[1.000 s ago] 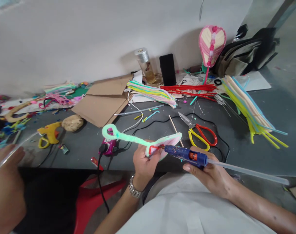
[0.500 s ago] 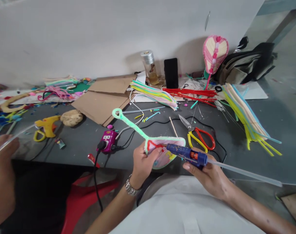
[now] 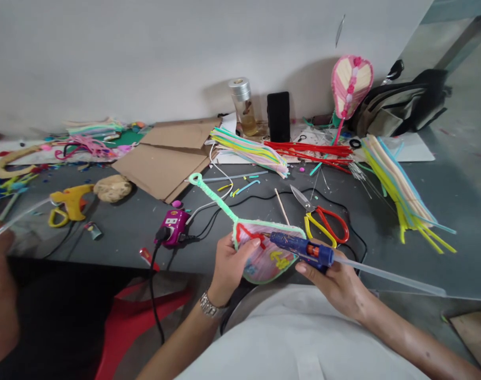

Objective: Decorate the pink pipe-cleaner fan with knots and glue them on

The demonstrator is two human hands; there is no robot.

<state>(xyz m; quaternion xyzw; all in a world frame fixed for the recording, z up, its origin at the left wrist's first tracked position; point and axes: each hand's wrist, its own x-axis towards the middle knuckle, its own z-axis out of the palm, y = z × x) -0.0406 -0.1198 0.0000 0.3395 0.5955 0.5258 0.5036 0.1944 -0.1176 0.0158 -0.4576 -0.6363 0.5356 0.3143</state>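
Note:
My left hand (image 3: 229, 264) grips a small fan made of fuzzy craft wire (image 3: 266, 261), pink with a green rim, red and yellow bits on its face and a long green looped handle pointing up left. My right hand (image 3: 335, 282) is closed on a blue glue gun (image 3: 301, 247) with a clear glue stick (image 3: 390, 274) trailing out to the right. The gun's nozzle rests on the fan's upper face, close to my left thumb. Both hands hover at the near edge of the grey table (image 3: 137, 227).
Red and yellow scissors (image 3: 323, 221) lie just beyond the fan, beside a wooden stick (image 3: 282, 207). A purple plug adapter (image 3: 172, 232), a black cable, cardboard sheets (image 3: 164, 163), bundles of coloured craft wire (image 3: 398, 184) and a finished pink fan (image 3: 351, 82) stand further back. Another person's hand (image 3: 0, 295) holds a clear stick at far left.
The fan has tilted from nearly edge-on to face up, and its handle has swung up and right. The glue gun stays on it. The other person's hand has slid left.

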